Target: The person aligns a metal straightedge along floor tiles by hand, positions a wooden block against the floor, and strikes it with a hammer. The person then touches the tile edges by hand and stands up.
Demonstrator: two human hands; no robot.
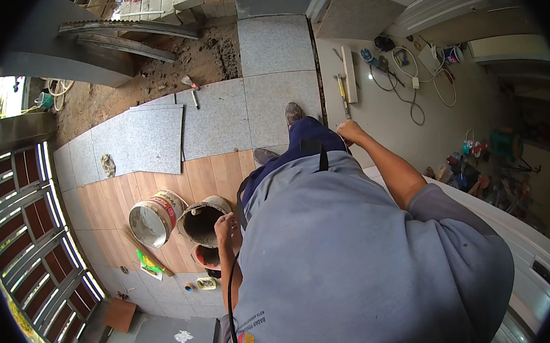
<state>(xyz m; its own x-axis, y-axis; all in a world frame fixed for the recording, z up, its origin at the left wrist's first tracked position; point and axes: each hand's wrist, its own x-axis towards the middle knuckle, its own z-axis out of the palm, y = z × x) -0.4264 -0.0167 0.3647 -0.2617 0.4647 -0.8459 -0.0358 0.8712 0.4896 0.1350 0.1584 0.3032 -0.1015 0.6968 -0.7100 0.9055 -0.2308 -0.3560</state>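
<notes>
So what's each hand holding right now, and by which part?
The left hand is at the rim of the dark bucket, apparently gripping its edge. The right hand is closed as a fist near the knee; whether it holds anything cannot be told.

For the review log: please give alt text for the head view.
Seen from above, a person in a grey shirt stands on a part-tiled floor, left hand at a dirty bucket's rim, right hand closed near the knee. A second bucket stands beside; tools lie right.

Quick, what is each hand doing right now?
Left hand: fingers curled on the rim of the grey mortar-caked bucket.
Right hand: closed in a fist; contents cannot be told.
</notes>
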